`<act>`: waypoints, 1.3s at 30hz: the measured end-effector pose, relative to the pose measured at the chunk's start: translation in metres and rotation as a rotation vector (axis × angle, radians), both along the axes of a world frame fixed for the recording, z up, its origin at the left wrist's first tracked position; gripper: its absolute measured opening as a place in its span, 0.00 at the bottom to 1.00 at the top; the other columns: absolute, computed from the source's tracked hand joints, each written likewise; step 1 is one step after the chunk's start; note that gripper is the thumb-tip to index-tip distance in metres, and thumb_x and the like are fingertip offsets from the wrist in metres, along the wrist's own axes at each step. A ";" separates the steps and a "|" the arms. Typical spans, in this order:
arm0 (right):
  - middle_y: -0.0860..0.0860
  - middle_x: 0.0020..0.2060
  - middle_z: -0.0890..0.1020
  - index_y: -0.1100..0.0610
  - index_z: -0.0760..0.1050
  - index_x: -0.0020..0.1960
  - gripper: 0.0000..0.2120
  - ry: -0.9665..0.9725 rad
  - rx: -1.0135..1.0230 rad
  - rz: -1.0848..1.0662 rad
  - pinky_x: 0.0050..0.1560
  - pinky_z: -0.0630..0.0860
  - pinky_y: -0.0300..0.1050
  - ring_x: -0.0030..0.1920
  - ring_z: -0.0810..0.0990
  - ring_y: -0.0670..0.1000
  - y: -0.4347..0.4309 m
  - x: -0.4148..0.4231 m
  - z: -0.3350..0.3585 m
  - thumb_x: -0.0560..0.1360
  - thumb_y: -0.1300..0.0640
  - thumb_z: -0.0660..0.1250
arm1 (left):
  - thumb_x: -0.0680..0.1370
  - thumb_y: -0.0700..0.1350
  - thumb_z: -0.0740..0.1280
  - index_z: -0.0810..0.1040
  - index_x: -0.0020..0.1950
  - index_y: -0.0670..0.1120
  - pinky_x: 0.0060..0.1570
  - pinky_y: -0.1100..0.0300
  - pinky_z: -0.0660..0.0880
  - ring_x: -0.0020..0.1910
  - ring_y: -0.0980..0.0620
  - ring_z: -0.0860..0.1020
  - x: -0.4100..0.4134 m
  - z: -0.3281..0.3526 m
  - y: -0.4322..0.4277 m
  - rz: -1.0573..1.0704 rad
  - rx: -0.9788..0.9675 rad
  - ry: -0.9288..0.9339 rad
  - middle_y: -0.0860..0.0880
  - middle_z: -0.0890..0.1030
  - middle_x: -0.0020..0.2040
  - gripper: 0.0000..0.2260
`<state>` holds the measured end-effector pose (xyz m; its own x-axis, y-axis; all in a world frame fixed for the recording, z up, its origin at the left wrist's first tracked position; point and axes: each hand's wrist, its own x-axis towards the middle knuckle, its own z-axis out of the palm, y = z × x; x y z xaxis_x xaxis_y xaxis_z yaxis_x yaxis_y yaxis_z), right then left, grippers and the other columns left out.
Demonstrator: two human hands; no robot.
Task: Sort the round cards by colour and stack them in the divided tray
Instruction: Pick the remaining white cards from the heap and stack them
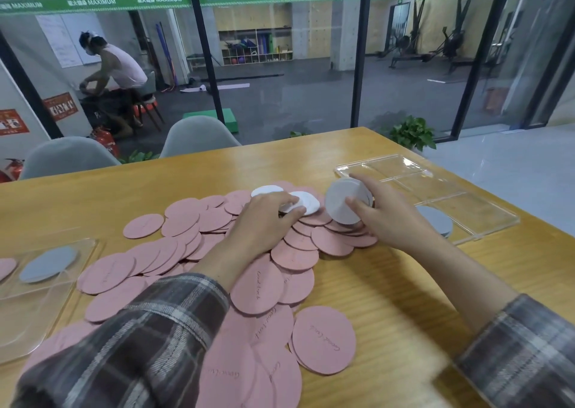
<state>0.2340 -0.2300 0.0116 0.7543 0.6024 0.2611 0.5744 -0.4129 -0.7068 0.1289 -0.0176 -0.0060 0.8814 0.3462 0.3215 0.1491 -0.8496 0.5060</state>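
Right hand [392, 218] holding grey cards [343, 204], left hand [264, 222] grip unclear, left tray [21, 317] cropped

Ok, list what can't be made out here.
Head view:
- Count in the pale grey round card stack: face-on, right hand over its edge.
- Clear plastic tray on the left: cut off by the frame edge.
- Pink round cards beneath the plaid left sleeve: hidden.

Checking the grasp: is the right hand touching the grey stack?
Touching. Head view: right hand grips the tilted grey stack, thumb on its face, forefinger over its top edge.
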 end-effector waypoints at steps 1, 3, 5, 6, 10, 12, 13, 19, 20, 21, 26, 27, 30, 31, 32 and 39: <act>0.48 0.57 0.77 0.44 0.63 0.78 0.24 -0.005 -0.006 -0.008 0.50 0.70 0.45 0.48 0.76 0.52 0.000 -0.001 0.000 0.83 0.50 0.62 | 0.82 0.55 0.68 0.82 0.68 0.50 0.63 0.56 0.72 0.66 0.51 0.77 -0.001 -0.001 0.000 -0.002 -0.021 0.021 0.53 0.81 0.68 0.16; 0.47 0.58 0.76 0.44 0.63 0.78 0.24 -0.016 -0.019 -0.019 0.50 0.71 0.47 0.49 0.78 0.53 0.000 -0.001 -0.002 0.83 0.50 0.62 | 0.83 0.54 0.68 0.83 0.67 0.50 0.61 0.59 0.70 0.67 0.51 0.77 -0.003 -0.001 -0.002 -0.004 -0.045 0.004 0.52 0.81 0.69 0.16; 0.47 0.58 0.76 0.44 0.63 0.79 0.25 -0.019 -0.025 -0.030 0.51 0.72 0.47 0.50 0.79 0.54 0.001 -0.001 -0.002 0.83 0.50 0.62 | 0.83 0.53 0.68 0.84 0.66 0.49 0.59 0.60 0.69 0.67 0.51 0.77 -0.003 0.000 -0.003 0.000 -0.062 -0.022 0.51 0.81 0.69 0.15; 0.48 0.58 0.76 0.44 0.63 0.79 0.25 -0.015 -0.024 -0.033 0.51 0.73 0.48 0.51 0.79 0.54 0.001 -0.001 -0.002 0.83 0.50 0.62 | 0.83 0.53 0.69 0.84 0.66 0.49 0.59 0.61 0.69 0.67 0.51 0.77 -0.003 -0.001 -0.002 0.003 -0.065 -0.027 0.52 0.81 0.68 0.14; 0.49 0.61 0.78 0.44 0.63 0.79 0.25 -0.018 -0.023 -0.030 0.55 0.76 0.51 0.55 0.81 0.57 0.002 -0.001 -0.001 0.83 0.50 0.62 | 0.78 0.53 0.74 0.86 0.60 0.51 0.55 0.57 0.73 0.58 0.49 0.79 -0.001 -0.005 0.000 0.030 -0.101 -0.071 0.53 0.84 0.59 0.12; 0.49 0.63 0.78 0.44 0.64 0.79 0.25 -0.030 -0.024 -0.031 0.55 0.74 0.49 0.56 0.81 0.57 0.001 0.000 -0.001 0.83 0.50 0.62 | 0.75 0.50 0.78 0.85 0.60 0.52 0.59 0.55 0.77 0.57 0.51 0.80 -0.003 -0.006 0.000 0.016 -0.180 -0.138 0.55 0.82 0.59 0.14; 0.49 0.64 0.78 0.44 0.64 0.79 0.25 -0.034 -0.023 -0.035 0.56 0.73 0.49 0.57 0.80 0.57 0.001 0.000 0.000 0.83 0.50 0.63 | 0.73 0.48 0.79 0.84 0.61 0.53 0.60 0.54 0.79 0.58 0.53 0.80 -0.004 -0.006 -0.001 -0.005 -0.222 -0.180 0.57 0.81 0.60 0.16; 0.53 0.50 0.83 0.42 0.64 0.78 0.24 0.032 0.015 -0.053 0.50 0.80 0.53 0.42 0.80 0.52 0.002 0.001 -0.001 0.83 0.52 0.61 | 0.74 0.36 0.76 0.79 0.68 0.59 0.50 0.49 0.85 0.45 0.51 0.86 -0.008 0.003 -0.009 -0.086 -0.542 -0.338 0.57 0.84 0.57 0.27; 0.52 0.49 0.83 0.42 0.64 0.78 0.24 0.044 0.021 -0.055 0.49 0.80 0.53 0.41 0.80 0.52 0.003 0.001 -0.002 0.83 0.52 0.60 | 0.75 0.36 0.76 0.80 0.67 0.58 0.49 0.47 0.85 0.45 0.49 0.86 -0.008 0.004 -0.009 -0.086 -0.586 -0.353 0.54 0.84 0.55 0.26; 0.52 0.50 0.82 0.41 0.64 0.78 0.24 0.050 0.024 -0.060 0.50 0.80 0.54 0.42 0.80 0.52 0.004 0.001 -0.002 0.84 0.51 0.60 | 0.74 0.36 0.77 0.81 0.65 0.57 0.48 0.45 0.85 0.45 0.48 0.86 -0.008 0.004 -0.009 -0.079 -0.618 -0.368 0.51 0.85 0.52 0.24; 0.48 0.53 0.77 0.39 0.64 0.78 0.23 0.063 0.037 -0.055 0.59 0.79 0.62 0.54 0.79 0.56 0.005 0.002 -0.003 0.84 0.50 0.60 | 0.76 0.35 0.76 0.85 0.52 0.46 0.39 0.38 0.85 0.50 0.46 0.86 -0.009 0.006 -0.010 -0.063 -0.717 -0.410 0.47 0.87 0.48 0.09; 0.48 0.53 0.76 0.39 0.64 0.78 0.23 0.064 0.037 -0.044 0.60 0.78 0.62 0.54 0.79 0.54 0.005 0.001 -0.003 0.84 0.50 0.60 | 0.76 0.36 0.76 0.86 0.52 0.46 0.41 0.40 0.85 0.51 0.47 0.86 -0.009 0.006 -0.010 -0.074 -0.714 -0.400 0.48 0.88 0.48 0.08; 0.46 0.55 0.75 0.38 0.64 0.78 0.23 0.067 0.046 0.009 0.54 0.80 0.54 0.41 0.81 0.44 0.005 -0.004 -0.001 0.84 0.50 0.60 | 0.76 0.40 0.78 0.87 0.53 0.49 0.47 0.47 0.85 0.51 0.50 0.86 -0.009 0.006 -0.012 -0.129 -0.686 -0.351 0.50 0.88 0.47 0.08; 0.46 0.55 0.75 0.38 0.64 0.78 0.23 0.079 0.053 0.030 0.47 0.80 0.49 0.36 0.81 0.42 0.005 -0.006 0.000 0.84 0.51 0.59 | 0.75 0.41 0.78 0.88 0.54 0.51 0.49 0.48 0.84 0.50 0.50 0.86 -0.009 0.006 -0.014 -0.143 -0.665 -0.343 0.50 0.88 0.46 0.09; 0.45 0.56 0.74 0.39 0.65 0.77 0.23 0.094 0.064 0.048 0.42 0.79 0.46 0.34 0.80 0.43 0.006 -0.008 0.000 0.84 0.52 0.59 | 0.75 0.42 0.79 0.88 0.54 0.52 0.50 0.50 0.84 0.48 0.50 0.86 -0.009 0.007 -0.016 -0.146 -0.622 -0.348 0.50 0.88 0.45 0.09; 0.54 0.41 0.81 0.40 0.64 0.78 0.22 0.181 0.077 0.144 0.37 0.79 0.43 0.33 0.79 0.44 0.007 -0.019 0.003 0.85 0.47 0.59 | 0.70 0.47 0.83 0.86 0.50 0.50 0.43 0.59 0.81 0.42 0.54 0.82 -0.005 0.008 -0.029 -0.123 -0.340 -0.453 0.54 0.83 0.40 0.12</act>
<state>0.2150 -0.2225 0.0150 0.7007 0.6908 0.1786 0.4844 -0.2767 -0.8299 0.1235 -0.0462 0.0022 0.7221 0.3999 0.5645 -0.2354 -0.6252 0.7441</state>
